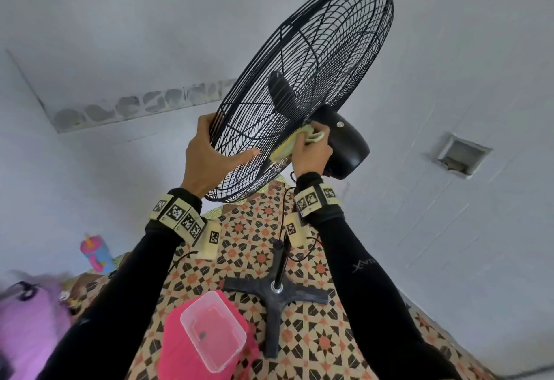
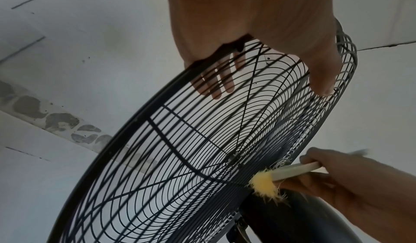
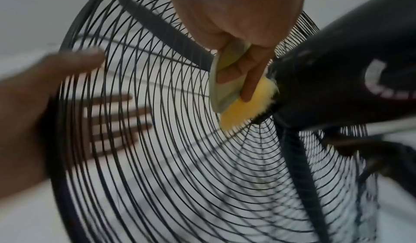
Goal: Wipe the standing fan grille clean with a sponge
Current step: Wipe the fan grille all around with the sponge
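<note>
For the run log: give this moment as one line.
left hand steadies grille rim | right hand presses sponge on rear grille beside motor housing

Home room, patterned floor tiles [image 1: 239, 239], plain pale walls [image 1: 90, 35], child's sippy cup [image 1: 97, 252], standing fan [image 1: 299, 80]
</note>
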The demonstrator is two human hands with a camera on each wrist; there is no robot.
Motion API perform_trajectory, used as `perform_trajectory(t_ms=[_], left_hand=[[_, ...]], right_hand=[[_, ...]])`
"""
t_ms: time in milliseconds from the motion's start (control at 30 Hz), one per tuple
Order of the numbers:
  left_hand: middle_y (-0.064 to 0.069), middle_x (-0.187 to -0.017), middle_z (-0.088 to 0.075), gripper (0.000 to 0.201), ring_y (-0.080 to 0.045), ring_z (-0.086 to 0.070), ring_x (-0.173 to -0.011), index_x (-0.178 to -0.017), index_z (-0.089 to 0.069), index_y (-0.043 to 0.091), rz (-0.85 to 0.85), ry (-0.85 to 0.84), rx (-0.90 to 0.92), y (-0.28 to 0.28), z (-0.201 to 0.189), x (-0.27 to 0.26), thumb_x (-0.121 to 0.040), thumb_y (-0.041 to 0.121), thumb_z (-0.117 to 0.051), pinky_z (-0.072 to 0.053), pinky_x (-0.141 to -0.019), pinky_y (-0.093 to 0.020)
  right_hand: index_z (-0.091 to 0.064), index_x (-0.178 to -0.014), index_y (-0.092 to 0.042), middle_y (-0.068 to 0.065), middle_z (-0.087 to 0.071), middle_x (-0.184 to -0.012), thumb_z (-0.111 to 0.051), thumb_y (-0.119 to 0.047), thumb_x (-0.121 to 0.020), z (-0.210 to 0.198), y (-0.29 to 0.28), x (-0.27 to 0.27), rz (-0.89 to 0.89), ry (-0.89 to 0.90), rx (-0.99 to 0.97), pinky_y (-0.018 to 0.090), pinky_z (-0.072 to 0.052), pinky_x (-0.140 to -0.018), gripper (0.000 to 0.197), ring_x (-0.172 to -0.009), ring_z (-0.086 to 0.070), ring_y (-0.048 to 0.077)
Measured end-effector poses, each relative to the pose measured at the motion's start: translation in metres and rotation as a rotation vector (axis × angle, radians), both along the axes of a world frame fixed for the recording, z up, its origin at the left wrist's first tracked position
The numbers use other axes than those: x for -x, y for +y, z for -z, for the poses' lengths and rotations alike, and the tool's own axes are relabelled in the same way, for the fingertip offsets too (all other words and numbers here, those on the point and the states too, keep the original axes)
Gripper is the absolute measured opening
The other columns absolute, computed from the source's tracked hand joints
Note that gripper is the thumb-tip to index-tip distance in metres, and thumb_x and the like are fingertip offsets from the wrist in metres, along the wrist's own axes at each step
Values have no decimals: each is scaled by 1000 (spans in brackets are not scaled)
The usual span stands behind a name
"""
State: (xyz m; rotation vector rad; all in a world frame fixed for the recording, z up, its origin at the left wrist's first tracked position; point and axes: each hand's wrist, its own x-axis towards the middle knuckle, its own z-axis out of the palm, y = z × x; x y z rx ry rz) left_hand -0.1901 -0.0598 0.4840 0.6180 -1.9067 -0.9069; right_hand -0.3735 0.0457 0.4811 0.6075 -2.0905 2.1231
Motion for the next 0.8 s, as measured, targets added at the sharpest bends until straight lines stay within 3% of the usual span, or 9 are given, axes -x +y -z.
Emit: perform_trajectory(t_ms=[100,167,233,333,400,500,600,700,800], left_hand=[[13,-123,-62,84,6,-58,-111,-134,-48,21,2,-6,-12,0,-2,0,-69,49,-94,-43,-86,-4],[14,-122,-62,85,10,-57,-110,-135,-48,21,1,-1,-11,1,-1,0,-69,49,-94,-42,-85,-1],[15,-122,-62,85,11,-56,-110,-135,-48,22,-4,1,-8,2,1,1,-69,50,-94,-42,-86,-1],[17,-120,-62,83,11,-57,-109,-133,-49,23,-7,3,-13,2,-1,2,-69,50,-94,-42,-85,-3],[19,-118,-62,82,13,-57,-108,-132,-49,24,-5,0,-16,0,-1,0,-69,49,-94,-43,-83,-2],[18,-118,-61,82,13,-56,-108,-133,-49,23,-7,-7,-15,0,-2,-2,-70,49,-94,-42,-83,0],[13,-121,-63,83,6,-59,-108,-133,-49,21,-2,-3,-7,1,-2,1,-69,50,-94,-43,-88,-6],[11,-123,-64,85,-3,-61,-112,-133,-48,22,4,2,1,3,-2,1,-68,52,-94,-47,-92,-15],[14,-122,-63,84,6,-58,-110,-133,-48,22,4,-7,-9,2,-1,-1,-69,51,-94,-43,-88,-7]], right_hand=[[-61,-123,-12,-3,-67,-98,-57,-12,-98,-9,6,12,77,-206,252,20,-59,-66,26,-79,-64,1],[-62,-123,-9,3,-67,-105,-57,-12,-98,-13,17,26,96,-282,329,14,-54,-61,26,-84,-64,4],[-62,-120,-11,1,-67,-96,-55,-16,-99,-12,20,30,102,-184,184,11,-50,-57,22,-77,-63,4],[-57,-114,-13,-7,-61,-79,-56,-19,-100,-8,6,13,-16,38,-143,24,-56,-63,16,-68,-65,13],[-62,-107,-13,-8,-63,-79,-58,-20,-98,-9,-5,6,-97,38,-225,29,-61,-67,12,-72,-68,15],[-69,-97,-17,-4,-67,-87,-61,-22,-96,-17,-5,18,-22,-159,-88,37,-63,-78,9,-80,-68,13],[-65,-92,-16,8,-68,-99,-66,-17,-94,-9,11,30,-39,-435,245,46,-64,-75,3,-87,-69,20],[-65,-90,-21,-2,-68,-89,-62,-19,-96,4,9,14,6,-230,52,43,-63,-74,6,-80,-69,16],[-66,-93,-19,-11,-65,-82,-61,-14,-96,7,-3,-3,-78,-82,-96,34,-60,-76,7,-73,-66,9]])
